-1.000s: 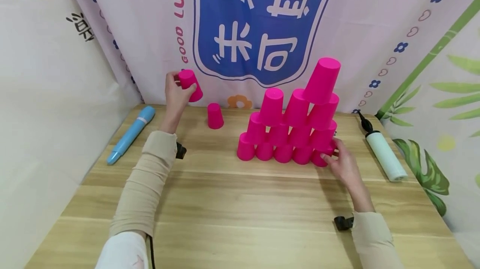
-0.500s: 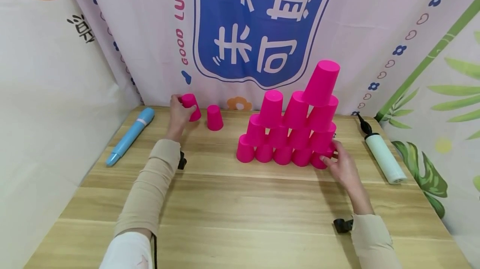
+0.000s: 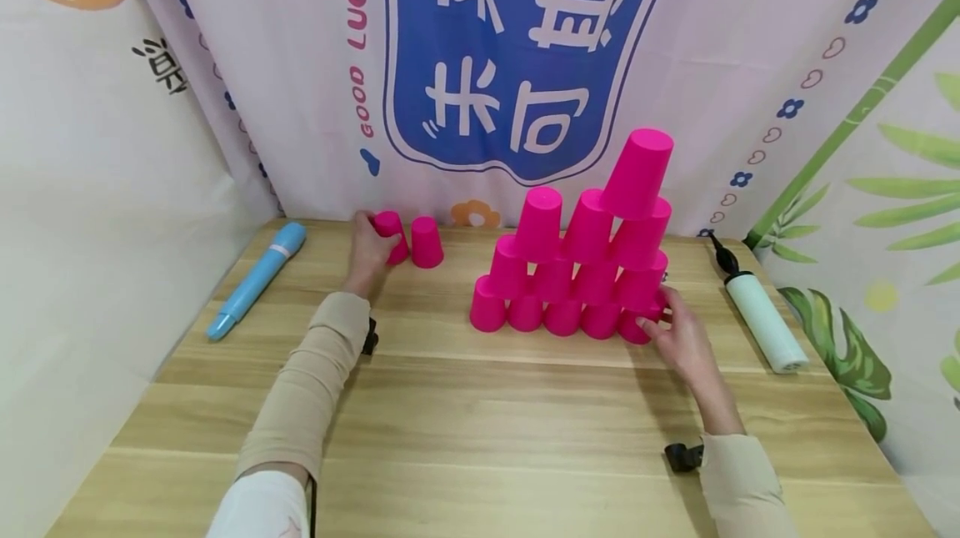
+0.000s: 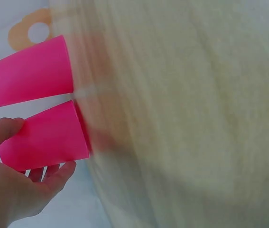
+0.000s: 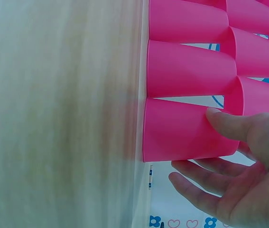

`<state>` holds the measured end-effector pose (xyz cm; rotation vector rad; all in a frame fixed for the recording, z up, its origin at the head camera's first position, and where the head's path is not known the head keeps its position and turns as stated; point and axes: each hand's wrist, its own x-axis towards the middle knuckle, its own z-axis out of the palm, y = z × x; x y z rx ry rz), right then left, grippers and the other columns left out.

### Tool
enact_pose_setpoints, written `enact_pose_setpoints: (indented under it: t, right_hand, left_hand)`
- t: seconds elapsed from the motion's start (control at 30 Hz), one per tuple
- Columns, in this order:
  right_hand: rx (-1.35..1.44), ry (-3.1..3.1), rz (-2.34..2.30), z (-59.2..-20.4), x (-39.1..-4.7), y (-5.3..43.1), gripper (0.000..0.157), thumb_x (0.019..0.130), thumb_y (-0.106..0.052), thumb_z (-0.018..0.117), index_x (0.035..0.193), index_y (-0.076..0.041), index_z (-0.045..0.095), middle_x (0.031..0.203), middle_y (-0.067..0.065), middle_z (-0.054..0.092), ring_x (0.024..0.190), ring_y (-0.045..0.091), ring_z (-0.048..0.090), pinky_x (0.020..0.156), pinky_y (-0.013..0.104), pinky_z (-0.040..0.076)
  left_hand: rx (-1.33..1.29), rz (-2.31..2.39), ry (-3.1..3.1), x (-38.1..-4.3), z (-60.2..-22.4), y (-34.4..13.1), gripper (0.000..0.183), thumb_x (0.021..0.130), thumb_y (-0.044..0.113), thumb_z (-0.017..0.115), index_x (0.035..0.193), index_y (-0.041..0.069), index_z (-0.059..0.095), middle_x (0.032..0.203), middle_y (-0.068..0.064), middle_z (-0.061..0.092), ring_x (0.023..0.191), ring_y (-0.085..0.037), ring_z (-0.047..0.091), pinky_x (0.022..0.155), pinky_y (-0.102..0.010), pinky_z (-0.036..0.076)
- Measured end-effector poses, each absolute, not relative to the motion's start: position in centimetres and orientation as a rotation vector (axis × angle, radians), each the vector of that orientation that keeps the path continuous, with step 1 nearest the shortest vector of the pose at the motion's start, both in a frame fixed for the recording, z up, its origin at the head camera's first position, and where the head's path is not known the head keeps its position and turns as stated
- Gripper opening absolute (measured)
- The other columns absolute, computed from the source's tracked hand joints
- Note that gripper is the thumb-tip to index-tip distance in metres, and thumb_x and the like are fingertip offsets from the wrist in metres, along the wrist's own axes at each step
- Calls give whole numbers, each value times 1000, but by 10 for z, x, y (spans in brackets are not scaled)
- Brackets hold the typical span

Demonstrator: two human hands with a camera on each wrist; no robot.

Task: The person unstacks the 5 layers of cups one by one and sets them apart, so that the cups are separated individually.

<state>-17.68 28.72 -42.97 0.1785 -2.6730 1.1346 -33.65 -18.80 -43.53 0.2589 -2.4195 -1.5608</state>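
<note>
My left hand (image 3: 370, 252) holds an upside-down pink cup (image 4: 46, 137) between thumb and fingers, its rim right at the tabletop. Close beside it stands a second upside-down pink cup (image 3: 427, 243); a narrow gap separates the two in the left wrist view. On the right rises a stepped stack of pink cups (image 3: 553, 278), all mouth down, with one cup (image 3: 638, 174) alone at its top right. My right hand (image 3: 681, 340) grips the bottom row's rightmost cup (image 5: 186, 133), thumb on the near side and fingers around the outer side.
A light blue pen-shaped tube (image 3: 257, 279) lies at the table's left edge. Along the right edge lies a pale green hand pump (image 3: 765, 321) with a black nozzle. A printed cloth (image 3: 300, 104) hangs directly behind the wooden table (image 3: 480, 429).
My left hand has lowered its cup from above the back edge to the tabletop, moving slightly right to beside the standing cup. The right hand keeps its place at the stack.
</note>
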Motion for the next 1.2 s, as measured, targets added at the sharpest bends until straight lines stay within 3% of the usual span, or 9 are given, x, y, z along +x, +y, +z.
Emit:
enact_pose_setpoints:
  t: [0.2,0.33,0.53,0.7,0.83,1.0,1.2]
  right_hand:
    - [164,-2684,1141,-431,-176,288,58,89,1,64,140,7,35,129,32,50,113,45,51,92,57,46]
    - [170,-2699,1154,-436,-176,286,58,90,0,64,140,6,35,128,32,50,114,46,52,91,57,47]
    - [220,-2652,1145,-435,-178,288,56,89,3,63,138,8,37,124,33,52,110,47,53,90,57,47]
    - [225,-2622,1132,-435,-178,288,55,87,5,64,135,10,38,120,34,53,107,47,54,89,58,47]
    - [228,-2636,1121,-434,-177,288,55,87,4,64,136,9,39,120,33,53,107,47,55,89,58,48]
    - [204,-2650,1126,-433,-177,287,55,88,2,64,137,8,38,122,32,53,110,46,53,90,58,47]
    - [190,-2658,1112,-432,-177,286,55,88,2,65,136,8,39,120,32,54,109,47,54,89,57,48]
  left_hand:
    - [279,-1492,-2444,-335,-439,-186,59,84,-1,65,132,-5,31,131,-26,42,123,-37,45,106,-42,38]
    - [286,-1367,-2467,-327,-438,-191,70,83,7,67,140,-2,27,137,-25,37,128,-39,35,108,-44,32]
    - [146,-1269,-2326,-309,-391,-181,63,86,12,63,141,2,32,144,-17,28,134,-30,21,111,-42,26]
    - [-52,-1364,-2229,-283,-322,-142,58,90,13,59,142,10,34,146,-6,31,135,-17,25,111,-33,27]
    - [-308,-1476,-2134,-256,-275,-99,54,94,16,58,143,10,34,146,-2,35,135,-8,30,110,-27,30]
    - [-646,-1647,-2080,-235,-234,-40,58,93,19,63,143,10,34,145,-4,39,132,-9,36,104,-27,39]
    - [-876,-1733,-2192,-227,-217,20,79,85,25,73,148,13,28,147,-2,37,131,-11,38,101,-27,43]
